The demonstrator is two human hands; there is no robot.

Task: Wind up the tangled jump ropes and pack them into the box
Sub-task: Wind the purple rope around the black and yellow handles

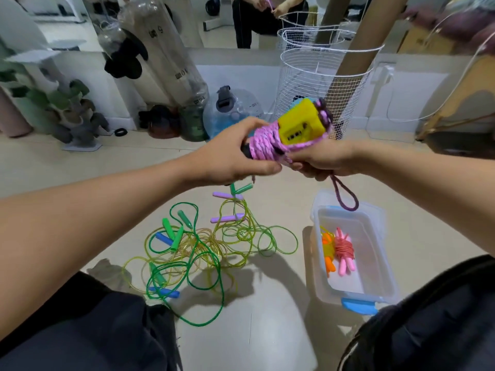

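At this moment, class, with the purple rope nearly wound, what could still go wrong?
1. A loose loop of the purple rope dangles below the right hand; untucked, the winding might unravel.
2. The left hand grips only one end, so the yellow handle could slip.
3. The tangled ropes on the floor lie beside the box and might snag.

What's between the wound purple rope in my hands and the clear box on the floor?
Nothing visible blocks the way. The purple rope bundle is held above the floor, and the box lies open below the right hand, holding only two wound ropes.
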